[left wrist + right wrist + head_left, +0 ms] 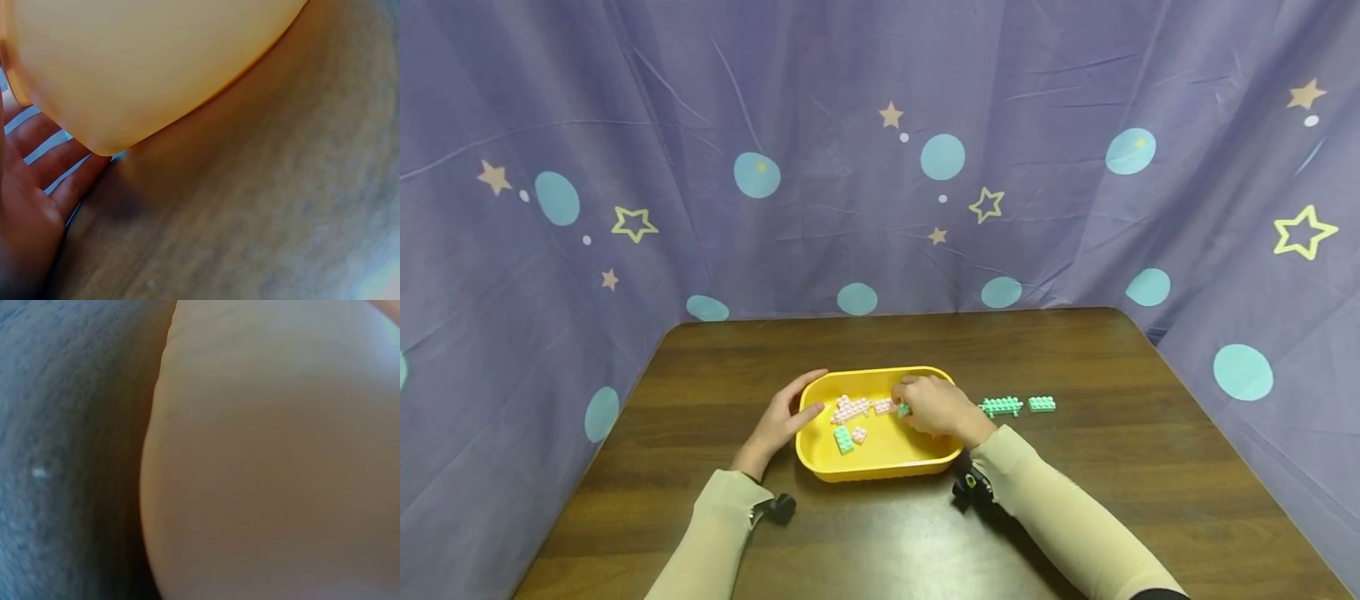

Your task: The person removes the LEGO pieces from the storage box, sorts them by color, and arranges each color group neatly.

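Observation:
A yellow plastic tray (880, 472) stands on the table with pink and green toy building bricks inside. My left hand (782, 418) holds its left end, thumb over the rim and fingers along the outside; the left wrist view shows those fingers (59, 156) against the tray's corner. Inside the tray, my right hand (934, 406) has curled fingers at a small green brick (905, 410), partly hidden by the hand. Left of it lie a pink brick (883, 407) and a joined pink piece (850, 409). Nearer me are a green brick (843, 440) and a small pink brick (859, 435).
On the wooden table (880, 542), right of the tray, lie a joined green brick piece (1002, 406) and a separate green brick (1042, 404). A purple curtain (850, 233) with stars and dots hangs behind the table. The tray wall (269, 475) fills most of the right wrist view.

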Available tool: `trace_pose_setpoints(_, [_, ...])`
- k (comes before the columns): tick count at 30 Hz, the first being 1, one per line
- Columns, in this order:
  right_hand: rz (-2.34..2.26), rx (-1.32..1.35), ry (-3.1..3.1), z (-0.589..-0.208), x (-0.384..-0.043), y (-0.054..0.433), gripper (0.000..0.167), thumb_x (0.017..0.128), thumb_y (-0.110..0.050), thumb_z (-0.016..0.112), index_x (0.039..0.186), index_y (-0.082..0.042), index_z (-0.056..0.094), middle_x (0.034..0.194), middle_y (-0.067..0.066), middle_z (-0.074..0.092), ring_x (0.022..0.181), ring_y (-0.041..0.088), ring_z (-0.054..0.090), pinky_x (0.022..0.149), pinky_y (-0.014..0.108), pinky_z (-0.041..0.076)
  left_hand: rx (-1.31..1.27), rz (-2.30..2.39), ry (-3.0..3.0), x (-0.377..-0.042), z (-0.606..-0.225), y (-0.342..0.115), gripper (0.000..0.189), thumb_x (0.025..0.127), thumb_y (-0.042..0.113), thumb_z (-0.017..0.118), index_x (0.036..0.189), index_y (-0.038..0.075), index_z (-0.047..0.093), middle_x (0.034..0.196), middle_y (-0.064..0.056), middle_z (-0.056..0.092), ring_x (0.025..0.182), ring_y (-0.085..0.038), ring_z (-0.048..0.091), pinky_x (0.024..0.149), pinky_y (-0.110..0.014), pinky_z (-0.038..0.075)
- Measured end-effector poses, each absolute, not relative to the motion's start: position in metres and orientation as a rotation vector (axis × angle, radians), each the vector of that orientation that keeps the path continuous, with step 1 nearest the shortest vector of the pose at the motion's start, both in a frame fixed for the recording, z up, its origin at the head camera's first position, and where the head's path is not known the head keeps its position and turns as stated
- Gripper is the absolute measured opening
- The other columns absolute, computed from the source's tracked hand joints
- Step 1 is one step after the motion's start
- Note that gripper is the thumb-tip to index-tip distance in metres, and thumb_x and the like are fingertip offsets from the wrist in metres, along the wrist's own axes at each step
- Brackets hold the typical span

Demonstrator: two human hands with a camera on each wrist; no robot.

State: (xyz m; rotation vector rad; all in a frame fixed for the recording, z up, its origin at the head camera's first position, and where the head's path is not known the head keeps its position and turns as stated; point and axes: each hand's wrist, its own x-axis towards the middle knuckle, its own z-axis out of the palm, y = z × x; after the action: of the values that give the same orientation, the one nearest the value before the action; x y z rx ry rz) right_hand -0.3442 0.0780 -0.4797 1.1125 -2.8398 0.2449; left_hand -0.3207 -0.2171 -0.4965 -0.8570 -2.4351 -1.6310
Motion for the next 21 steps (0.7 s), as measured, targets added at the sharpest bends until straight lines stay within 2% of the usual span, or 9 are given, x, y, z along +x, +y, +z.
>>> trace_pose_setpoints(10, [0.186, 1.123, -2.835, -0.4798, -0.3461, 0.0776, 0.015, 0.087, -0.020, 0.071, 0.102, -0.020, 0.069, 0.096, -0.003, 0.064, 0.070, 0.007, 0.055, 0.064, 0.023, 0.048, -0.851, -1.655, -2.432, -0.3195, -0.4944, -0.2168, 0.053, 0.092, 0.002, 0.061, 0.141, -0.008, 0.043, 0.140, -0.027, 0.050, 0.120, -0.043, 0.052, 0.100, -0.019, 0.041])
trace_pose_setpoints(21, [0.266, 1.132, -2.789, -0.4767, -0.3473, 0.0802, 0.011, 0.082, -0.019, 0.073, 0.091, -0.022, 0.068, 0.088, -0.008, 0.060, 0.071, 0.006, 0.056, 0.064, 0.025, 0.049, -0.858, -1.677, -2.428, -0.3184, -0.4934, -0.2159, 0.054, 0.091, 0.001, 0.061, 0.140, -0.009, 0.042, 0.139, -0.027, 0.050, 0.120, -0.043, 0.052, 0.100, -0.022, 0.043])
